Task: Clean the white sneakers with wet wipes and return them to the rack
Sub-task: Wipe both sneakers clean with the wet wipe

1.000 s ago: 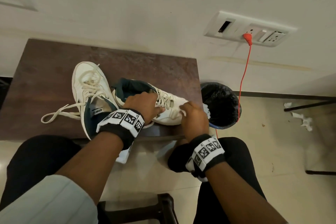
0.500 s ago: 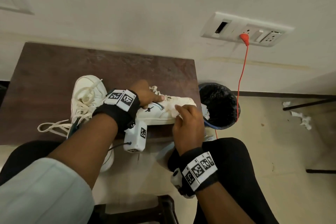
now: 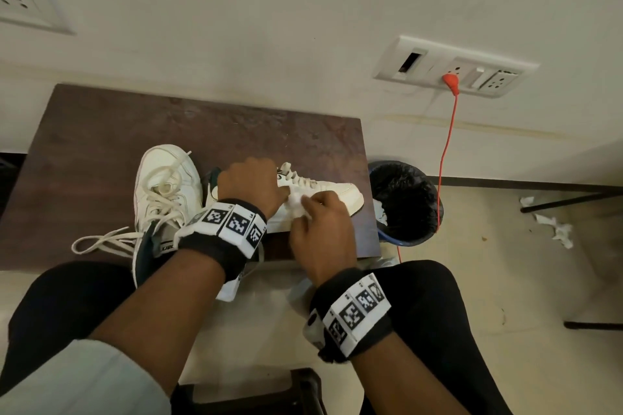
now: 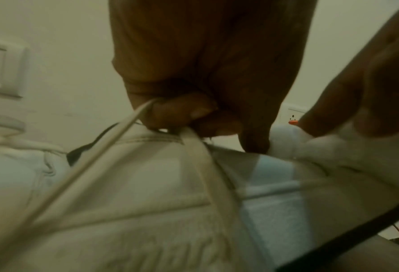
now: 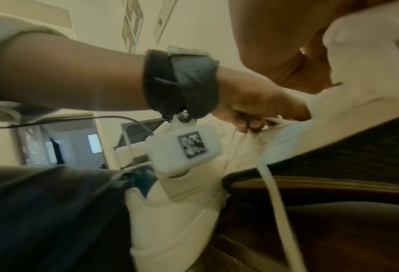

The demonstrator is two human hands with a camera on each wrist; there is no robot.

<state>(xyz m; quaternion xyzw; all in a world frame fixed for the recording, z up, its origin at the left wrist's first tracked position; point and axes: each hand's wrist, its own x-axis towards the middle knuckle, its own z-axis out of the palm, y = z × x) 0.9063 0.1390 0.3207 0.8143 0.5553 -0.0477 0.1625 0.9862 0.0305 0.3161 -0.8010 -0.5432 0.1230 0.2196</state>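
Two white sneakers lie on the brown table. The left sneaker rests with its toe away from me and its laces loose. The right sneaker points right; my left hand grips it at the collar, fingers curled round the edge and a lace. My right hand pinches a crumpled white wet wipe and presses it on the sneaker's side, beside my left fingers. The wipe also shows in the left wrist view. The rack is not in view.
A blue bin with a black liner stands at the table's right end. A red cable hangs from the wall socket past the bin. Crumpled wipes lie on the floor at right. My knees are under the table's near edge.
The right sneaker has been tipped so its side faces me. My right hand has moved left with the wipe, from the toe to the sneaker's middle. My left hand still holds the collar.
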